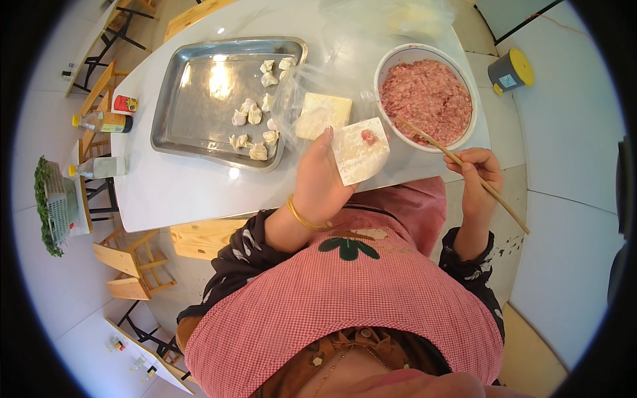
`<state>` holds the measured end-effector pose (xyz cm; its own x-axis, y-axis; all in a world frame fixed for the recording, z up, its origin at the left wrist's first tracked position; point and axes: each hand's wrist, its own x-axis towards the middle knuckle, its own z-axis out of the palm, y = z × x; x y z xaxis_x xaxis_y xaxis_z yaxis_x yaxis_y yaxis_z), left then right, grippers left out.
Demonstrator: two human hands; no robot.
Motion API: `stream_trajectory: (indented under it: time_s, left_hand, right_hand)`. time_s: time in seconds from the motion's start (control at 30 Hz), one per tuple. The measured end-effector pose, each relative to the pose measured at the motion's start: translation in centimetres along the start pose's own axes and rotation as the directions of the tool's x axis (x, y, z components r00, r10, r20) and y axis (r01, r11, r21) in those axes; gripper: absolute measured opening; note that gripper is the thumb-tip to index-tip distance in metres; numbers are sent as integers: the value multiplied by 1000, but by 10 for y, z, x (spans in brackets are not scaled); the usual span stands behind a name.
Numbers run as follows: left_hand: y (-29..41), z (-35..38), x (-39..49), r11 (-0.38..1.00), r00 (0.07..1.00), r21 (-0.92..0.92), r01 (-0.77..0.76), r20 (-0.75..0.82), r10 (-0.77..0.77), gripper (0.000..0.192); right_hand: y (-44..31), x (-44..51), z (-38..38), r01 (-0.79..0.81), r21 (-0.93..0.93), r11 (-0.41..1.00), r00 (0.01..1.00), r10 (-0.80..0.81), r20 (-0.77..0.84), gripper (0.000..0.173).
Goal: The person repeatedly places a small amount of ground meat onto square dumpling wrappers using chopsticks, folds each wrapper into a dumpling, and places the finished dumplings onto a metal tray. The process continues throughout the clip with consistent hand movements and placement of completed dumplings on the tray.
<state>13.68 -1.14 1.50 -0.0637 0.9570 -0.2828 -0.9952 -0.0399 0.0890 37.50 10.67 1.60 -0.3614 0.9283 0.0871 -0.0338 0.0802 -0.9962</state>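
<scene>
My left hand (321, 174) holds a floured square dough wrapper (359, 158), with more sheets possibly under it. A small dab of raw minced meat (369, 137) sits near the wrapper's far corner. In my right hand (475, 174) is a thin wooden stick (497, 195), apparently a chopstick, its tip over the minced meat (428, 97) in a white bowl (474, 119). Just beyond my left hand lies a block of stacked wrappers (326, 110), partly within a clear plastic bag (291, 107). Several folded dumplings (255, 116) rest in a metal tray (186, 117); the bag hides some.
Along the white table's (164, 196) left end lie a red can (126, 103), a dark sauce bottle (102, 122) and a clear bottle (99, 167), both yellow-capped. Wooden chairs (132, 263) stand left. Beyond the right edge is a grey bin (507, 74) with a yellow lid.
</scene>
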Motion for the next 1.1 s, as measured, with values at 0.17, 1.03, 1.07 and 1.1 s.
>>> stream_trajectory:
  time_s: [0.17, 1.03, 1.07, 1.1]
  left_hand:
    - [-5, -1, -2, 999, 999, 15, 30, -27, -30, 50]
    - [-5, 17, 15, 995, 993, 24, 100, 55, -101, 54]
    - [-5, 17, 16, 994, 994, 20, 106, -11, -106, 54]
    - [-4, 17, 16, 995, 995, 40, 88, 37, -90, 54]
  right_hand:
    - [2, -1, 13, -3, -78, 997, 999, 7, 49, 9]
    - [-8, -17, 3, 237, 206, 949, 957, -265, 120, 6]
    - [-9, -19, 4, 250, 150, 956, 950, -272, 150, 5]
    - [-11, -21, 3, 273, 70, 959, 938, -281, 200, 5]
